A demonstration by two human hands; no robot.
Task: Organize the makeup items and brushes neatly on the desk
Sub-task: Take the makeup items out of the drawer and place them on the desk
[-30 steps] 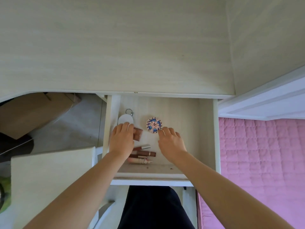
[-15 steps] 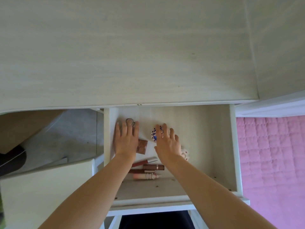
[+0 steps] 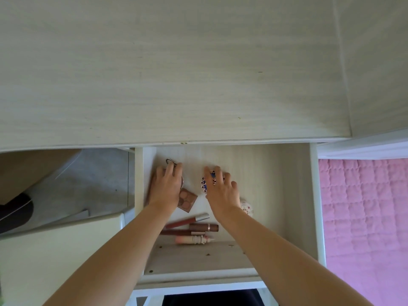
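Note:
An open drawer point(image 3: 295, 195) under the desk point(image 3: 176, 74) holds the makeup. My left hand point(image 3: 166, 187) lies over a round white compact point(image 3: 182, 181), its fingers curled by the metal ring point(image 3: 169, 161). My right hand point(image 3: 221, 191) curls its fingers over a round blue and red patterned disc point(image 3: 203, 184). A brown eyeshadow palette point(image 3: 187, 198) lies between my wrists. Nearer the drawer front lie a red lip gloss point(image 3: 187, 220), a brown tube point(image 3: 204, 227), a dark pencil point(image 3: 176, 232) and a pink tube point(image 3: 194, 239). Part of a small pale patterned round item point(image 3: 247, 208) shows beside my right wrist.
The pale wood desk top fills the upper view. A pink quilted bed cover point(image 3: 364, 217) lies to the right of the drawer. To the left are a white chair seat point(image 3: 55, 250), grey floor point(image 3: 92, 177) and a brown cardboard box point(image 3: 33, 171).
Both hands have reached deeper into the drawer, from in front of the compact and disc to on top of them. The view has tilted so that more of the drawer shows.

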